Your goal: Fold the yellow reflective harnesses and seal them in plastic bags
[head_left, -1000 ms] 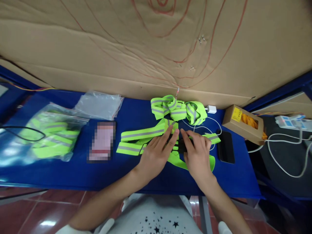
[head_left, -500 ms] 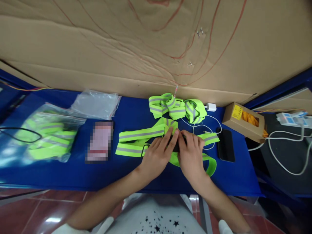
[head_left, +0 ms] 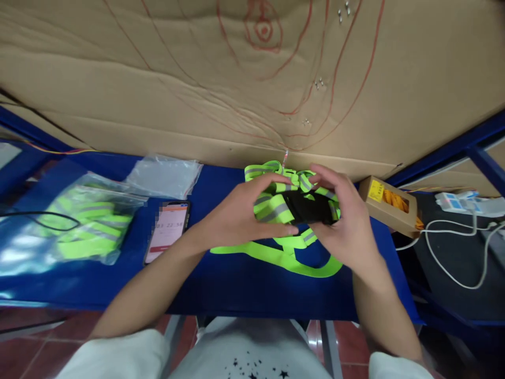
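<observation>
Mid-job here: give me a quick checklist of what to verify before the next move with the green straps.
1. Left hand grips folded neon-green reflective strap bundle: ok.
2. Right hand grips its black fabric piece: ok.
3. Bundle lifted off blue table: ok.
4. Loose strap loop tucked in: not ok, trails on table.
5. Black piece fastened: cannot tell.

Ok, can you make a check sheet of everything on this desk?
Surface: blue table, smooth.
Job's things: neon reflective vest, folded, its strap trailing onto the table.
Clutter: bagged vests, empty plastic bags, phone, cardboard box, another vest bundle.
Hands: left hand and right hand both grip the vest.
Cables: white cable right; black cable left.
Surroundings: cardboard sheet with red lines behind.
</observation>
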Demonstrator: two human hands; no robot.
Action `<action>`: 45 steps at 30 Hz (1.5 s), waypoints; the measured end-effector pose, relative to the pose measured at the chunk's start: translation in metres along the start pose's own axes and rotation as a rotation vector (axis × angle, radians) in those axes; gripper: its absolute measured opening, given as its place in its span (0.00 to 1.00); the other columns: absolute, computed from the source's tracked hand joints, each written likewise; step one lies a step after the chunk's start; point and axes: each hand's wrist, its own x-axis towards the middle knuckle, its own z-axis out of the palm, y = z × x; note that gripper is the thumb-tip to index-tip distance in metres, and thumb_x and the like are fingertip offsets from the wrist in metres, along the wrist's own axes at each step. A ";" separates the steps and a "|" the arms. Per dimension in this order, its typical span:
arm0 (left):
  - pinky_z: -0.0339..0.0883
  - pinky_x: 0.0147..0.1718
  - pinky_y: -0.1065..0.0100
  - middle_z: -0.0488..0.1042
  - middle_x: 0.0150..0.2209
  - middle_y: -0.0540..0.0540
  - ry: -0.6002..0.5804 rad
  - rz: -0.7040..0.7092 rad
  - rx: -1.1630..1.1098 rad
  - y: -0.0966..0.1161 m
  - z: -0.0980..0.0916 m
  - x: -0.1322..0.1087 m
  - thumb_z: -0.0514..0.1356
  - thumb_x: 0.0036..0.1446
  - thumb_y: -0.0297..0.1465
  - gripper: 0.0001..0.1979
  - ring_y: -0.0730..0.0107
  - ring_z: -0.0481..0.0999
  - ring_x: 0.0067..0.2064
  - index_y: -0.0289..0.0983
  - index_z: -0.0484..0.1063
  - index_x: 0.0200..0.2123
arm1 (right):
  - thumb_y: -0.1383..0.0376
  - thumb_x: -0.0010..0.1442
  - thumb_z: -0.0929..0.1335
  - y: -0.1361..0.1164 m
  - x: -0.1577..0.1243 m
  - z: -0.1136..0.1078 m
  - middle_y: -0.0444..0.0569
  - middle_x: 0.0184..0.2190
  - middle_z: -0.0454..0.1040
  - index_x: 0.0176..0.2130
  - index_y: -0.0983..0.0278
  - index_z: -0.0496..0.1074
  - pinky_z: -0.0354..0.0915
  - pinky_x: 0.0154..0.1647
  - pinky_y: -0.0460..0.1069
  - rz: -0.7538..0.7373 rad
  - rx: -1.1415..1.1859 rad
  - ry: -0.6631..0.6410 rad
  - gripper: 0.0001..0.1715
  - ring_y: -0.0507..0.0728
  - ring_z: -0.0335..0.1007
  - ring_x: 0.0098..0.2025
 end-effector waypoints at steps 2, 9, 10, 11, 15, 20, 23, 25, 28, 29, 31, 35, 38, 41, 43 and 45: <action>0.72 0.51 0.61 0.80 0.50 0.42 0.097 0.006 -0.141 0.000 -0.002 0.007 0.75 0.52 0.42 0.30 0.56 0.80 0.50 0.36 0.74 0.53 | 0.63 0.61 0.74 0.006 0.011 -0.014 0.56 0.66 0.66 0.72 0.57 0.56 0.67 0.64 0.62 -0.012 0.145 -0.123 0.46 0.66 0.68 0.64; 0.73 0.47 0.64 0.80 0.43 0.46 0.253 -0.060 -0.462 -0.006 0.001 0.015 0.77 0.49 0.38 0.25 0.61 0.80 0.47 0.36 0.75 0.47 | 0.38 0.65 0.67 0.050 0.031 -0.021 0.57 0.68 0.66 0.72 0.56 0.59 0.64 0.68 0.64 -0.025 0.555 -0.286 0.47 0.67 0.65 0.69; 0.73 0.47 0.65 0.80 0.44 0.45 0.271 -0.067 -0.469 -0.007 0.002 0.017 0.77 0.47 0.37 0.26 0.61 0.79 0.47 0.36 0.75 0.46 | 0.39 0.66 0.67 0.052 0.032 -0.017 0.56 0.69 0.66 0.72 0.56 0.61 0.63 0.70 0.64 -0.014 0.560 -0.322 0.44 0.66 0.63 0.70; 0.72 0.46 0.65 0.79 0.44 0.45 0.288 -0.078 -0.471 -0.009 0.002 0.018 0.78 0.46 0.36 0.26 0.62 0.79 0.46 0.36 0.74 0.46 | 0.41 0.66 0.69 0.052 0.033 -0.013 0.55 0.70 0.65 0.71 0.55 0.62 0.62 0.70 0.63 0.002 0.558 -0.352 0.43 0.66 0.62 0.71; 0.70 0.37 0.71 0.77 0.36 0.51 0.309 -0.159 -0.473 -0.013 -0.003 0.021 0.80 0.39 0.33 0.28 0.69 0.77 0.37 0.37 0.68 0.38 | 0.47 0.55 0.79 0.050 0.035 0.006 0.55 0.67 0.68 0.70 0.56 0.63 0.66 0.67 0.61 0.123 0.671 -0.390 0.51 0.65 0.69 0.66; 0.70 0.31 0.72 0.78 0.36 0.52 -0.092 -0.307 -0.737 -0.021 -0.009 0.018 0.80 0.38 0.32 0.31 0.69 0.79 0.33 0.39 0.67 0.42 | 0.52 0.54 0.78 0.049 0.038 0.022 0.51 0.47 0.81 0.63 0.58 0.70 0.75 0.54 0.60 0.355 0.998 -0.342 0.41 0.63 0.81 0.46; 0.73 0.37 0.69 0.80 0.43 0.48 -0.129 -0.303 -0.804 -0.027 -0.005 0.017 0.79 0.40 0.31 0.34 0.66 0.82 0.39 0.40 0.72 0.51 | 0.51 0.56 0.73 0.042 0.040 0.022 0.52 0.48 0.80 0.61 0.57 0.72 0.76 0.50 0.61 0.435 1.040 -0.254 0.36 0.66 0.80 0.48; 0.74 0.39 0.67 0.81 0.43 0.46 -0.120 -0.310 -0.791 -0.026 -0.002 0.017 0.77 0.44 0.32 0.30 0.65 0.82 0.39 0.39 0.75 0.52 | 0.51 0.55 0.73 0.037 0.039 0.018 0.52 0.49 0.80 0.62 0.56 0.71 0.77 0.48 0.61 0.453 1.036 -0.227 0.37 0.66 0.80 0.49; 0.75 0.37 0.65 0.82 0.36 0.46 -0.243 -0.287 -0.737 -0.020 -0.002 0.017 0.76 0.48 0.36 0.21 0.63 0.82 0.36 0.36 0.80 0.44 | 0.52 0.52 0.78 0.033 0.033 0.010 0.51 0.51 0.79 0.67 0.55 0.66 0.75 0.51 0.60 0.392 1.041 -0.249 0.48 0.65 0.80 0.49; 0.75 0.36 0.64 0.82 0.35 0.46 -0.299 -0.266 -0.736 -0.017 -0.004 0.016 0.76 0.49 0.37 0.19 0.62 0.82 0.35 0.36 0.81 0.43 | 0.51 0.51 0.80 0.033 0.032 0.008 0.52 0.52 0.79 0.70 0.55 0.62 0.75 0.51 0.59 0.358 1.027 -0.284 0.54 0.64 0.80 0.49; 0.77 0.35 0.62 0.82 0.33 0.45 -0.360 -0.226 -0.785 -0.013 -0.007 0.014 0.75 0.52 0.42 0.20 0.60 0.83 0.34 0.37 0.81 0.44 | 0.50 0.49 0.81 0.038 0.030 0.005 0.53 0.52 0.78 0.73 0.56 0.56 0.75 0.51 0.58 0.298 0.973 -0.367 0.62 0.64 0.80 0.49; 0.77 0.27 0.62 0.82 0.33 0.41 -0.363 -0.141 -0.847 -0.009 -0.013 0.009 0.72 0.53 0.49 0.26 0.58 0.83 0.29 0.38 0.80 0.49 | 0.44 0.46 0.81 0.056 0.032 0.013 0.53 0.46 0.79 0.74 0.58 0.54 0.75 0.47 0.58 0.191 1.029 -0.583 0.67 0.63 0.79 0.44; 0.73 0.21 0.64 0.81 0.28 0.42 -0.363 -0.101 -0.798 -0.007 -0.020 0.006 0.73 0.52 0.51 0.27 0.60 0.79 0.24 0.39 0.81 0.47 | 0.44 0.40 0.83 0.064 0.033 0.023 0.51 0.40 0.80 0.61 0.62 0.71 0.75 0.40 0.55 0.119 1.163 -0.733 0.56 0.61 0.78 0.38; 0.76 0.27 0.64 0.82 0.33 0.42 -0.325 -0.066 -0.689 -0.004 -0.028 0.005 0.71 0.57 0.47 0.21 0.61 0.81 0.28 0.39 0.80 0.46 | 0.51 0.49 0.82 0.058 0.029 0.028 0.48 0.32 0.80 0.43 0.63 0.79 0.73 0.32 0.50 0.227 1.185 -0.693 0.27 0.56 0.77 0.30; 0.77 0.36 0.64 0.83 0.37 0.42 -0.240 0.019 -0.514 -0.002 -0.031 0.007 0.70 0.59 0.44 0.16 0.60 0.82 0.35 0.38 0.81 0.43 | 0.55 0.56 0.80 0.048 0.026 0.027 0.48 0.32 0.81 0.40 0.63 0.80 0.75 0.34 0.50 0.280 1.161 -0.599 0.17 0.56 0.78 0.31; 0.76 0.42 0.64 0.83 0.38 0.43 -0.199 0.076 -0.389 0.000 -0.031 0.009 0.68 0.62 0.41 0.13 0.60 0.82 0.39 0.37 0.82 0.39 | 0.59 0.61 0.77 0.038 0.023 0.024 0.50 0.35 0.83 0.41 0.64 0.81 0.77 0.40 0.53 0.264 1.107 -0.503 0.12 0.59 0.82 0.36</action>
